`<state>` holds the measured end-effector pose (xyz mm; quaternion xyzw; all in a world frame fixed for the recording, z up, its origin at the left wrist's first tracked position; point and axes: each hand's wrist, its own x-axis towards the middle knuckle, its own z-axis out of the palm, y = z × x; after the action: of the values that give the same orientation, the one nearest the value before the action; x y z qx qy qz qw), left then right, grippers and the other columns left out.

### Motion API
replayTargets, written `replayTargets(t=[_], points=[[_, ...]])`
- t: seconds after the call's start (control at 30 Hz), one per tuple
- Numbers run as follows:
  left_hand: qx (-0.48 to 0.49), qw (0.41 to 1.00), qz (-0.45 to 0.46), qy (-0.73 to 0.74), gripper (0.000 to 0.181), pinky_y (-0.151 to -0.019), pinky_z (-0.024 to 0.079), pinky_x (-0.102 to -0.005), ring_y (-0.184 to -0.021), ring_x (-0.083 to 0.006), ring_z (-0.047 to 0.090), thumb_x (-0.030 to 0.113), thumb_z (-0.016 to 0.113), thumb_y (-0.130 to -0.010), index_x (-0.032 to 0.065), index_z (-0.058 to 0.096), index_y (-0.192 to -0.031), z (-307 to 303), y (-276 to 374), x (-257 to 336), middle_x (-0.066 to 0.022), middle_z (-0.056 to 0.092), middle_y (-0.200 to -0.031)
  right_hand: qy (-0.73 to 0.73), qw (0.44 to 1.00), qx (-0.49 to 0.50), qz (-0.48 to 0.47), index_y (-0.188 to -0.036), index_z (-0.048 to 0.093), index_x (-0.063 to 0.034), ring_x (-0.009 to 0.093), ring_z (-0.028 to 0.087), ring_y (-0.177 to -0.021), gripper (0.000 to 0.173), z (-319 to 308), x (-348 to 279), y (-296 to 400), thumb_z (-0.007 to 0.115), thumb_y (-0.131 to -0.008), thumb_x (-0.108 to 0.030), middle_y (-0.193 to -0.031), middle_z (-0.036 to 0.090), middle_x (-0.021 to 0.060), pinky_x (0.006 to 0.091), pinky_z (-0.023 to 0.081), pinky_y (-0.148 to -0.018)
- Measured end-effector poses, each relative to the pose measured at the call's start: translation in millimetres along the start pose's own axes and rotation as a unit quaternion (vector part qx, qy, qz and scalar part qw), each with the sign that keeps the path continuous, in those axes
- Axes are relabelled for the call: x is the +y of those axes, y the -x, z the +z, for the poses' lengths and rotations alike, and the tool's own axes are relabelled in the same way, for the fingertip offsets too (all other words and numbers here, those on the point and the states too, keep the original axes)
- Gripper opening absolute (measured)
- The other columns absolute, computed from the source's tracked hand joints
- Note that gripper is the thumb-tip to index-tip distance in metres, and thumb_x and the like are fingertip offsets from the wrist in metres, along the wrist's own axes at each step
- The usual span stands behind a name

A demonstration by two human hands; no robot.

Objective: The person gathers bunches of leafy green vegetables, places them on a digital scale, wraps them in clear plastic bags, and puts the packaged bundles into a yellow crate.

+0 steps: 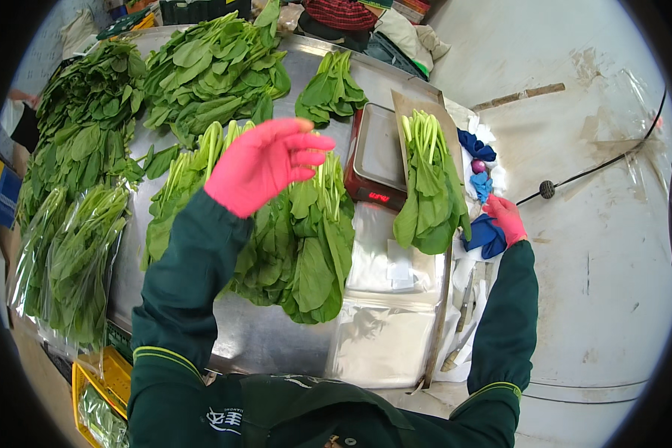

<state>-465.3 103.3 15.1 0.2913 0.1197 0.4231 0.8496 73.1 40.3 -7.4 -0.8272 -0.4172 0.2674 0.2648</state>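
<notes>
My left hand (269, 162), in a pink glove, is raised above bunches of leafy greens (313, 246), its fingers slightly bent with nothing between them. My right hand (505, 218), gloved in pink too, is at the right ledge beside a light blue cloth (481, 185) and above a dark blue cloth (486, 238); whether its fingers pinch something cannot be told. Between my hands, a bunch of greens (432, 185) lies on brown board beside a red digital scale (381, 148) with a bare metal pan and a lit display. Flat clear plastic bags (385, 336) lie nearer to me.
Piles of greens (218, 73) cover the metal table's far left, with a smaller bunch (331, 87) behind the scale. Bagged greens (87, 263) overhang the left edge above a yellow crate (103, 386). A knife (466, 305) lies on the right ledge. A person (341, 17) is at the far side.
</notes>
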Motion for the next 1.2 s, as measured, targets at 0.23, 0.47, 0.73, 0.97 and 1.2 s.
replayTargets(t=[0.23,0.47,0.73,0.97,1.2], points=[[0.051,0.991,-0.112,-0.057,0.035,-0.089,0.048,-0.0361,-0.107,-0.0248,0.058,0.015,0.059,-0.088,0.0012,0.052,-0.120,-16.4,-106.7,-45.0,-0.0197,0.056,-0.122,-0.155,0.985,-0.072,0.006,-0.107,0.062,-0.0052,0.012,0.060,-0.080,0.053,22.2,7.7,-31.7,0.055,-0.088,-0.054,-0.092,0.068,0.0033,0.0265,0.046,-0.069],[0.107,0.970,-0.131,-0.174,0.058,-0.093,0.045,-0.0413,-0.113,-0.0287,0.054,0.019,0.058,-0.091,0.0010,0.029,-0.139,-32.9,-201.2,-154.4,-0.0165,0.046,-0.134,-0.224,0.954,-0.188,0.059,-0.110,0.059,-0.0037,0.018,0.061,-0.079,0.063,44.3,14.6,-104.5,0.049,-0.088,-0.062,-0.097,0.066,0.0090,0.0299,0.049,-0.069],[0.161,0.927,0.031,-0.338,0.088,-0.094,0.044,-0.0380,-0.111,-0.0304,0.052,0.029,0.077,-0.076,-0.0044,0.021,-0.136,32.1,-202.1,-236.3,-0.0224,0.046,-0.124,-0.447,0.839,-0.306,0.057,-0.140,0.040,-0.0080,0.018,0.049,-0.117,0.072,94.8,-86.8,9.1,0.061,-0.086,-0.052,-0.129,0.053,0.0070,0.0287,0.039,-0.098],[-0.003,0.791,0.166,-0.589,0.100,-0.107,0.030,-0.0385,-0.131,-0.0359,0.032,0.026,0.076,-0.075,-0.0065,0.010,-0.143,82.3,-48.2,-237.1,-0.0274,0.022,-0.143,-0.416,0.889,-0.162,-0.097,-0.145,0.024,-0.0024,0.020,0.046,-0.121,0.081,79.5,-49.4,137.2,0.069,-0.077,-0.002,-0.135,0.045,0.0111,0.0306,0.040,-0.098],[-0.301,0.549,-0.064,-0.777,0.032,-0.075,0.046,-0.0437,-0.088,-0.0310,0.059,0.038,0.064,-0.082,0.0057,0.064,-0.086,63.5,85.5,-273.7,-0.0107,0.062,-0.091,-0.337,0.940,-0.037,-0.031,-0.146,0.023,-0.0032,0.021,0.034,-0.132,0.089,49.7,60.5,337.1,0.070,-0.071,-0.006,-0.143,0.037,0.0092,0.0330,0.028,-0.109]])
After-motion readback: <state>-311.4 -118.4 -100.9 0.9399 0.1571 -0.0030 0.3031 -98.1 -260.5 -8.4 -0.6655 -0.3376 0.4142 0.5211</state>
